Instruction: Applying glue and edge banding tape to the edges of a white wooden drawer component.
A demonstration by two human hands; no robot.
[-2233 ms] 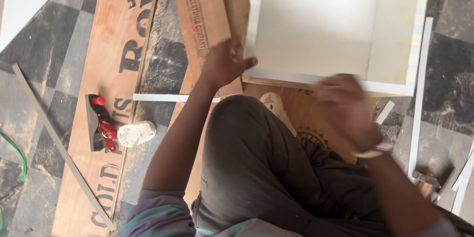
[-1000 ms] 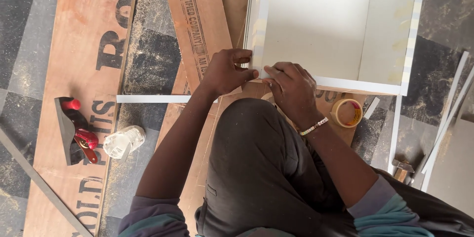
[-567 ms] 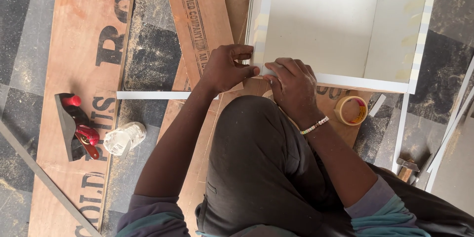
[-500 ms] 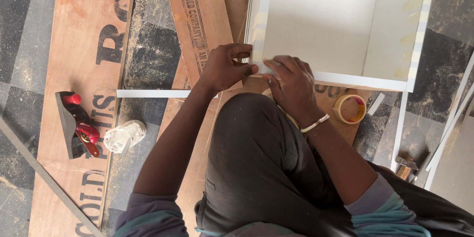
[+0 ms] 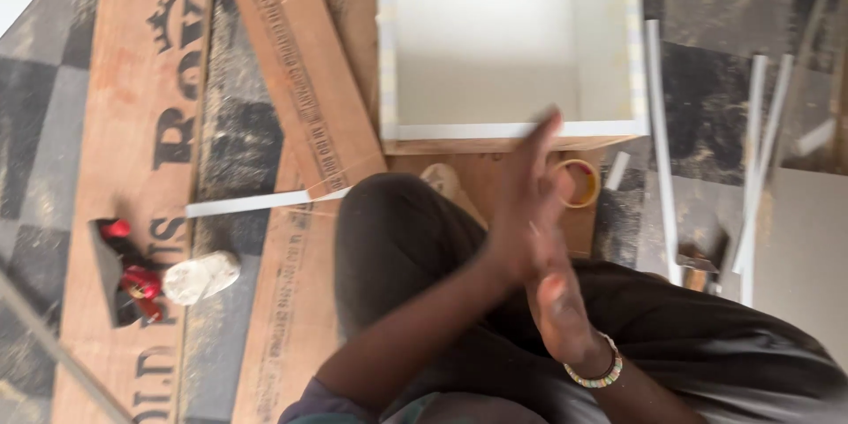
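The person sits on the floor with both hands lifted over the lap, pressed palm to palm and blurred. The left hand (image 5: 521, 212) has its fingers spread and pointing toward twelve o'clock; the right hand (image 5: 556, 309), with a beaded bracelet (image 5: 594, 376) at the wrist, lies against it from below. Neither holds anything.

Nearest to them, at twelve o'clock, sits a white open box (image 5: 508, 128) of thin panels, its front edge just beyond the knee. It looks stiff and fairly light, with smooth, likely slippery faces; I'd judge the side walls or that front rim the sensible places to grip, as the corners could chip.

A tape roll (image 5: 576, 183) lies just beside the fingertips at one o'clock. A white strip (image 5: 265, 202) lies across brown boards (image 5: 141, 168) at ten o'clock. Farther left, at nine o'clock, rest a red-handled tool (image 5: 132, 278) and a crumpled white wad (image 5: 201, 276). More white strips (image 5: 658, 141) lie at two o'clock.
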